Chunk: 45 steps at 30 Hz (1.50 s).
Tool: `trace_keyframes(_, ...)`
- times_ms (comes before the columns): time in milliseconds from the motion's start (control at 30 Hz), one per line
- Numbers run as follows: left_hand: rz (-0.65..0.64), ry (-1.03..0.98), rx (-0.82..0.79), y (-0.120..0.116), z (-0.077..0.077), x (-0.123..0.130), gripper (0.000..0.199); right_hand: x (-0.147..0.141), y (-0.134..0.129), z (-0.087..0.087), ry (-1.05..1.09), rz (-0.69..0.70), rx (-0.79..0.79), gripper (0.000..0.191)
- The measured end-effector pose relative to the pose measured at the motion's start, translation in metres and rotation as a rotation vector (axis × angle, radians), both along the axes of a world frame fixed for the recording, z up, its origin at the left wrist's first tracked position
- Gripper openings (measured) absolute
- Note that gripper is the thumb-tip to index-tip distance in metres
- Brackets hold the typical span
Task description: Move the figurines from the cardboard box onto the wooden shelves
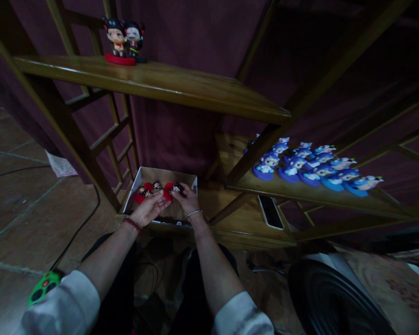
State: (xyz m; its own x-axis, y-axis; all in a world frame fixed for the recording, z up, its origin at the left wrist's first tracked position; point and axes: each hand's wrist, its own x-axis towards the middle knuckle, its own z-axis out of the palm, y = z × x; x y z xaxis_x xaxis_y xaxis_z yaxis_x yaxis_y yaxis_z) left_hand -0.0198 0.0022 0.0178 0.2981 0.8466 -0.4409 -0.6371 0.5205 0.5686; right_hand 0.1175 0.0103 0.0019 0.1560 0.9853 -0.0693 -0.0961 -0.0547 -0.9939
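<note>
Over an open cardboard box [193,183], both hands meet around a small black-haired figurine with a red base [168,190]. My right hand [188,200] grips its dark head end between thumb and fingers. From the left, my left hand [149,209] holds the edge of the red base, its fingers partly bent beneath. Other small red-based figurines [156,185] lie inside the box, beside and behind my left hand, which hides part of them.
Two figurines [117,42] stand on the upper wooden shelf [181,83]. Several blue-purple figurines [267,163] crowd a shelf to the right. A phone [270,211] lies on the lower board. A green controller [43,286] with a cable sits on the floor; a black round object [328,298] is at lower right.
</note>
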Motion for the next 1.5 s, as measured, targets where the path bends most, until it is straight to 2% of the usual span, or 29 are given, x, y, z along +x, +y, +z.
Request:
trace_keyframes(233,0.012,-0.017,0.031,-0.003,0.004,-0.001,0.006,-0.005,0.002,0.001,0.284,-0.002,-0.047,0.042)
trace_keyframes(567,0.015,-0.047,0.066,-0.006,0.010,-0.008,0.008,-0.011,-0.001,0.012,0.507,0.015,-0.066,0.038)
trace_keyframes(733,0.014,-0.045,0.079,-0.008,0.008,-0.013,0.009,-0.015,-0.002,0.010,0.451,0.047,-0.037,0.039)
trace_keyframes(1133,0.019,-0.036,0.058,-0.009,0.005,-0.018,0.009,-0.017,-0.004,0.007,0.074,-0.007,0.026,0.042)
trace_keyframes(1500,0.009,-0.004,0.055,-0.009,0.007,-0.014,0.006,-0.012,-0.007,0.013,0.010,0.057,0.061,0.040)
